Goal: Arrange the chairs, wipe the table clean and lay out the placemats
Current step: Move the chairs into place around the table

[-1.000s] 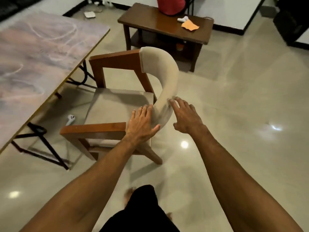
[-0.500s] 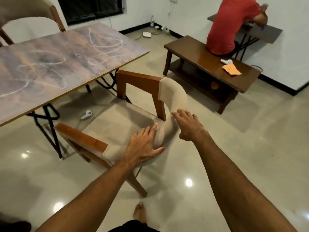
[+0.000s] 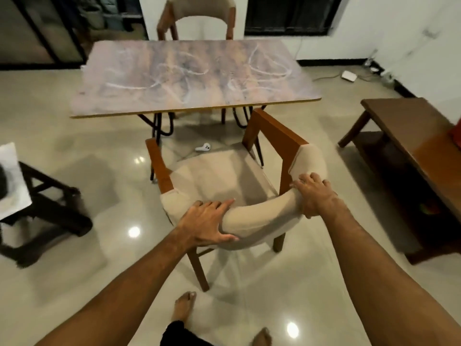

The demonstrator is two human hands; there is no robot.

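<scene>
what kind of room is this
Probably a home dining area: a dining table with an upholstered wooden chair near it, a matching chair at its far side, and a low wooden table to the right.

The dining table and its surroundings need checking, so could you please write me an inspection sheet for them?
Surface: table top is streaked with whitish smears and has no placemats on it.
Job's things: near chair stands askew at the table's near edge; far chair stands at the opposite side. Placemats and cloth: nothing seen.
Clutter: small white object lies on the floor in front of the near chair.
Grippers: left hand and right hand both grip the near chair's padded backrest.
Cables: white cable runs along the floor to a white box by the wall.
Surroundings: brown low table on the right, dark stand on the left, glossy floor.
</scene>
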